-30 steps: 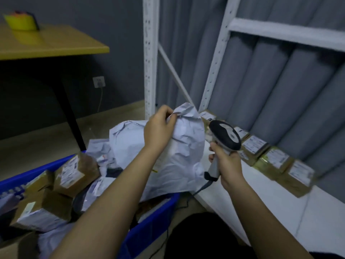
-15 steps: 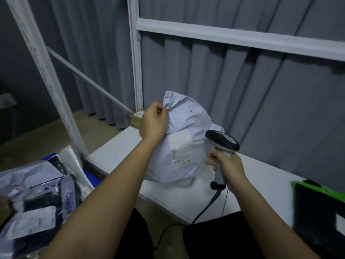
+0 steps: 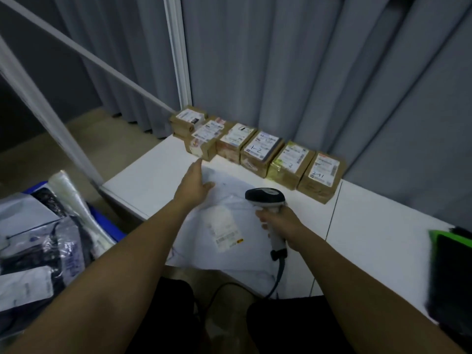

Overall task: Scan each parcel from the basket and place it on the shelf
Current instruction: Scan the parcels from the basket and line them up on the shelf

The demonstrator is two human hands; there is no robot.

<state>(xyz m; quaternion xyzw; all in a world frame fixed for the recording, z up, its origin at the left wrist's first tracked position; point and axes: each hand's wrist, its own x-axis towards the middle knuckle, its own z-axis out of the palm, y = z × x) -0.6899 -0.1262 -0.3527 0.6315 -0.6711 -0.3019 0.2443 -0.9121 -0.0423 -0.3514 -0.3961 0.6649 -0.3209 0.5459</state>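
crinkled plastic mailer (image 3: 224, 226), taped cardboard boxes (image 3: 263, 149)

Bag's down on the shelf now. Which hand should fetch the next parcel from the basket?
Left. The left hand lies open on the white bag and is nearer the blue basket. The right hand is gripping the scanner.

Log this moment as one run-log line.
white mailer bag flat on shelf | left hand resting on it | right hand gripping scanner

White poly-mailer parcel (image 3: 224, 226) lies flat on the white shelf (image 3: 143, 185), label up, overhanging its front edge. Blue basket (image 3: 112, 226) stands left, holding more bagged parcels.
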